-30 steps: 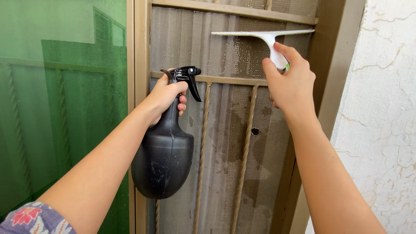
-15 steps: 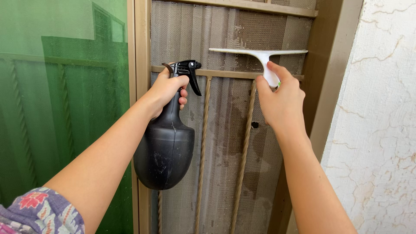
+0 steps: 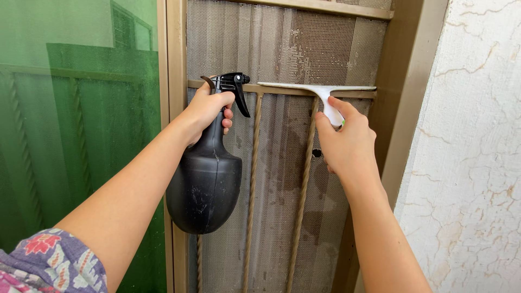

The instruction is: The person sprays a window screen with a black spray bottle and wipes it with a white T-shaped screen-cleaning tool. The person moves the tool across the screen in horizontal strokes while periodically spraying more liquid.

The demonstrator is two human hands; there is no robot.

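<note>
Against the mesh screen (image 3: 282,49), squeegee (image 3: 317,89) in right hand (image 3: 347,144).

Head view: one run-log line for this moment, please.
left hand: grips black spray bottle | right hand: holds white squeegee at crossbar | mesh screen streaked

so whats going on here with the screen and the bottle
A person stands at a mesh screen panel in a tan metal frame. The right hand holds a white squeegee, its blade level with the horizontal bar. The left hand grips a black spray bottle by the neck, beside the green glass.
</note>
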